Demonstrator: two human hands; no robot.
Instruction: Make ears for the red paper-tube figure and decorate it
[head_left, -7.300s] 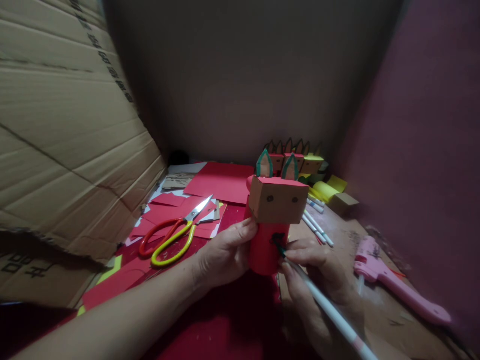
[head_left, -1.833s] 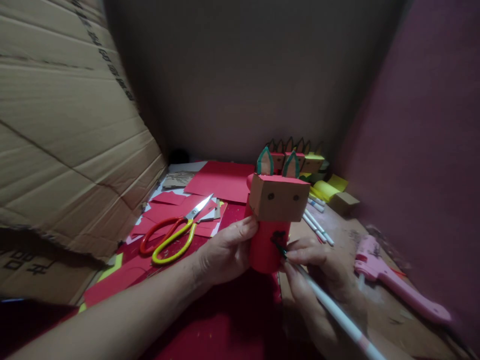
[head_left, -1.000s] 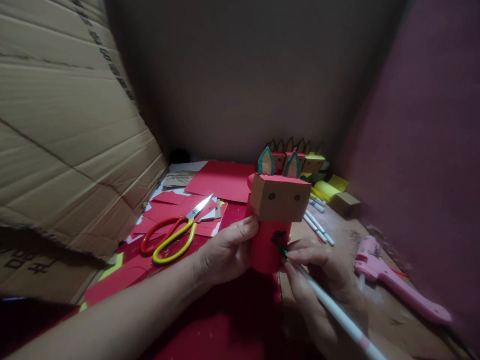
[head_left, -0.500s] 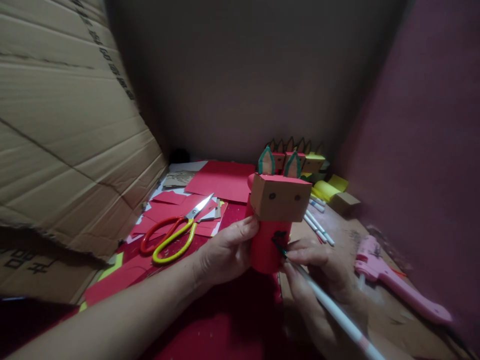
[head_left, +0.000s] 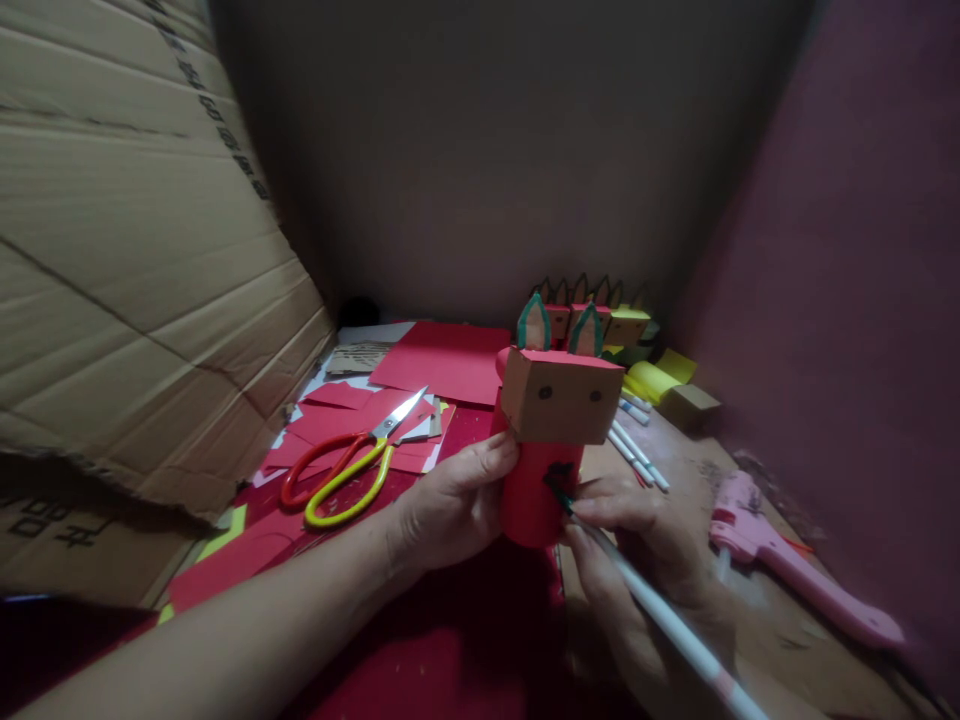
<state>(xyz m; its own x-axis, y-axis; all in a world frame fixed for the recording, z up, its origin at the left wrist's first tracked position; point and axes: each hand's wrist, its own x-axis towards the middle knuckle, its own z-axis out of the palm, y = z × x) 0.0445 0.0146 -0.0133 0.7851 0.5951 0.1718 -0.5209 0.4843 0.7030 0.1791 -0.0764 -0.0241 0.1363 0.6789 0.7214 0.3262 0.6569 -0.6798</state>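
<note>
My left hand (head_left: pixel 461 505) is closed round the left side of a red paper figure (head_left: pixel 536 510), holding it upright. The figure has a cardboard box-shaped head (head_left: pixel 566 410) with two dark dots and two green-edged pointed ears. In my right hand (head_left: pixel 652 560) is a white felt-tip pen (head_left: pixel 667 625), pinched near its dark green tip. That tip touches the red body below the head, beside a small dark drawn mark (head_left: pixel 559 473). The figure hides part of my left fingers.
Red-and-yellow-handled scissors (head_left: pixel 360 460) lie on red paper pieces at left. A pink glue gun (head_left: pixel 795 570) rests at right. Several similar figures (head_left: pixel 626 325) stand behind, near more white pens (head_left: pixel 637 455) and a yellow roll (head_left: pixel 660 378). A tall cardboard sheet (head_left: pixel 142 270) rises at left.
Almost nothing differs. Both hands keep the same hold on the figure and the pen, and the pen tip stays at the dark mark.
</note>
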